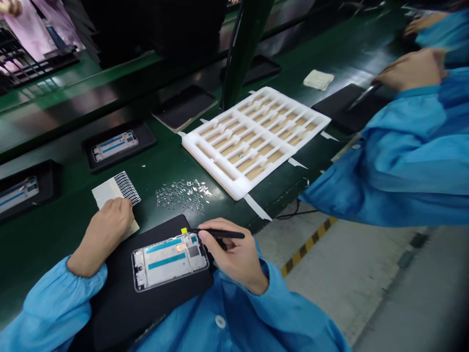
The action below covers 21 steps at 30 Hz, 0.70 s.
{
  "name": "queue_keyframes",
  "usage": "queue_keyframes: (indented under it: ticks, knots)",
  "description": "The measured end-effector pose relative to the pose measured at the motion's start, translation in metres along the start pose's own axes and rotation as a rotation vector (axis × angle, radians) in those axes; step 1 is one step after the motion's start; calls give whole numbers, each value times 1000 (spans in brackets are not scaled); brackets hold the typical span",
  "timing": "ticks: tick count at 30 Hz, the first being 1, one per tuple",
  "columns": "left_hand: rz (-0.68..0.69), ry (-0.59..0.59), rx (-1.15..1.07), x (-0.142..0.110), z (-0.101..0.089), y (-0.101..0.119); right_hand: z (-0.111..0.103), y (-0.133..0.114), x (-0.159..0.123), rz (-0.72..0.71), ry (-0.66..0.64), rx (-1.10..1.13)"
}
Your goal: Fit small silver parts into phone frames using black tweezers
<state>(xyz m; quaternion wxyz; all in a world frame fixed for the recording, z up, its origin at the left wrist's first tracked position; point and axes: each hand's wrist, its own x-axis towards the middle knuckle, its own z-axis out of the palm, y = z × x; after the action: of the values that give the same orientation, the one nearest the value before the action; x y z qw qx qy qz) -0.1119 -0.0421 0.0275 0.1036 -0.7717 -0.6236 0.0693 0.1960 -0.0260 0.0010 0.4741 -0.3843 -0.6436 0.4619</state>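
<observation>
My right hand [234,254] is closed around black tweezers [223,233]. At their tip is a small yellow piece [184,231], over the upper edge of a phone frame [168,276]. The frame is silvery with two blue strips and lies on a black mat [113,298]. Left of it, my left hand [108,230] has its fingers curled on a pale sheet [104,193] with a row of thin black-and-white strips [127,187]. The fingertips are hidden behind the hand. Many tiny metal parts [183,195] lie scattered on the green bench beyond the mat.
A white slotted tray [242,188] is taped to the bench at centre right. Phone frames lie in black trays [144,139] at the left. To the right, a co-worker's hand [414,71] holds a tool above a black mat [340,105]. A folded cloth [318,79] lies farther back.
</observation>
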Motion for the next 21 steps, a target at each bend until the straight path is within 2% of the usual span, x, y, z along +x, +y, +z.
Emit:
queue_keyframes:
  ticks: [4,6,9,12,15,18,21]
  knots:
    - [2,5,-30,-4,-5,-1,0,-3,-2,20,12,41]
    - [-19,50,-132,-6,-13,6,-1,-6,-2,12,25,85]
    - [-49,105,-511,-10,-28,26,-1,-14,-3,-25,23,138]
    - [-109,63,-939,-13,-39,51,4,-24,-4,-37,-12,101]
    - [-199,28,-1258,-16,-43,70,16,-30,-8,-29,-69,47]
    - [-239,36,-1458,-18,-43,80,27,-31,-11,-2,-90,59]
    - [-233,76,-1538,-22,-43,85,33,-29,-13,14,-81,70]
